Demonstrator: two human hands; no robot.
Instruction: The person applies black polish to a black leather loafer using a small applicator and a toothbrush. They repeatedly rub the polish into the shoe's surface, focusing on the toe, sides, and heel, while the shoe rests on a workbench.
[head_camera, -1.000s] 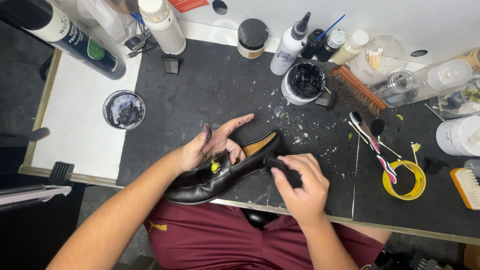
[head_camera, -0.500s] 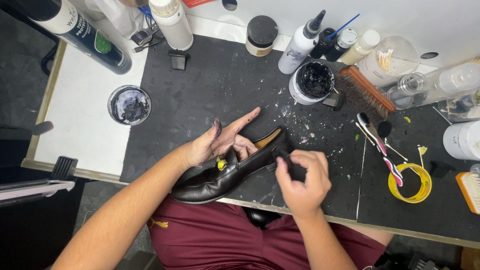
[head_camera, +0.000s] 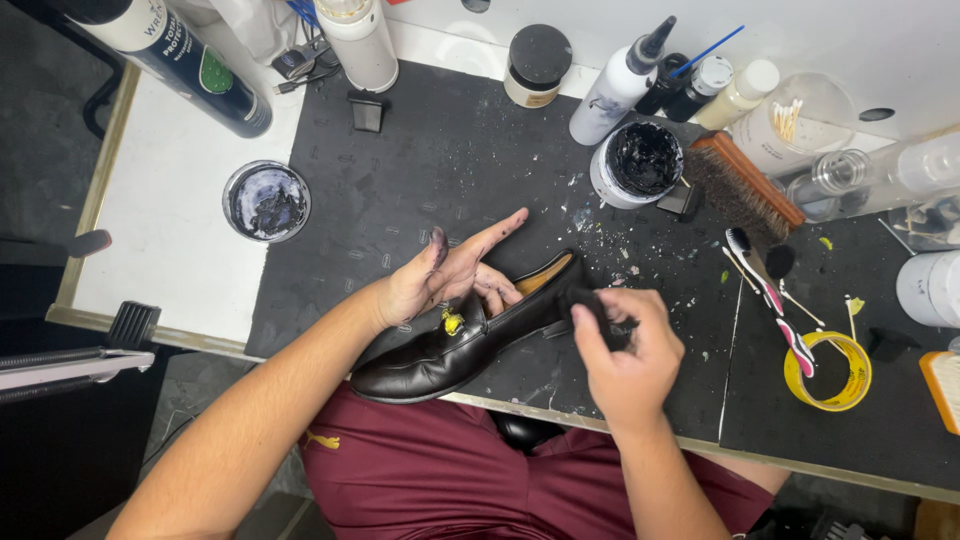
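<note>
A: Item one, the black loafer (head_camera: 470, 345). Position?

B: Near edge of the bench (head_camera: 420, 170), on the dark mat. Its long axis runs from the toe at 8 o'clock, overhanging the bench edge above the lap, to the heel at 2 o'clock.

A: Left hand (head_camera: 440, 280)?

B: Lies at the shoe's 11 o'clock side, grip partly in the opening: the curled fingers go into the tan-lined interior, while the forefinger points away toward 2 o'clock and the thumb stands up. Fingertips stained dark. It steadies the loafer.

A: Right hand (head_camera: 625, 345)?

B: At the heel end, 3 o'clock of the shoe. Grip closed narrow around a small black applicator (head_camera: 592, 308), pressed to the back quarter. This hand is the nearer one to the heel; the left is nearer to the vamp.

A: Appearance of the loafer?

B: Smooth black leather, mild shine, low heel, a small yellow ornament (head_camera: 453, 322) on the strap across the vamp. Interior tan.

A: Adjacent stock?

B: Open tub of black polish (head_camera: 640, 160) at 12 o'clock of the heel; a bristle brush (head_camera: 745, 185) just beside it at 3 o'clock; a roll of yellow tape (head_camera: 828, 372) well apart at 3 o'clock.
</note>
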